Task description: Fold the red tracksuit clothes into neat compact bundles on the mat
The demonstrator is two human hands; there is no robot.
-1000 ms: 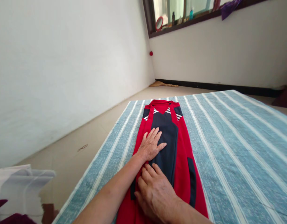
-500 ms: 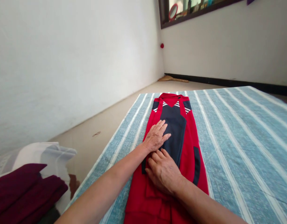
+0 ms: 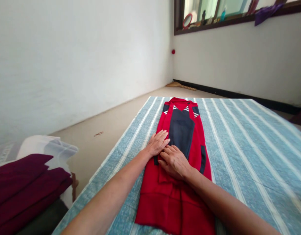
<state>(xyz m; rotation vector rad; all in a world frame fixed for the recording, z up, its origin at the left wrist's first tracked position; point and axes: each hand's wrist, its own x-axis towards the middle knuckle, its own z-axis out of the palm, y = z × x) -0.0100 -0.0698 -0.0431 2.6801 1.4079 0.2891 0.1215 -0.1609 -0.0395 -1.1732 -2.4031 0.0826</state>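
A red and dark navy jacket (image 3: 181,125) lies folded long and narrow, its collar at the far end and its red hem towards me. White stripes mark its shoulders, and a dark strip shows along each side. My left hand (image 3: 158,142) rests flat on the jacket's left part, fingers stretched out over the red cloth. Just nearer to me, my right hand (image 3: 176,162) lies on the middle of the jacket with its fingers slightly bent and spread. Cloth beneath both palms is hidden.
Under the jacket spreads a blue, white-striped cloth (image 3: 238,147). Folded maroon clothes (image 3: 30,182) and a whitish translucent bag (image 3: 46,145) are at the lower left. A broom (image 3: 181,86) lies by the far wall, below a window ledge with a red-rimmed mirror (image 3: 187,21).
My left hand has slid left and slightly nearer, off the dark panel onto the red part. My right hand stays on the jacket. The view has shifted, showing the jacket's hem.
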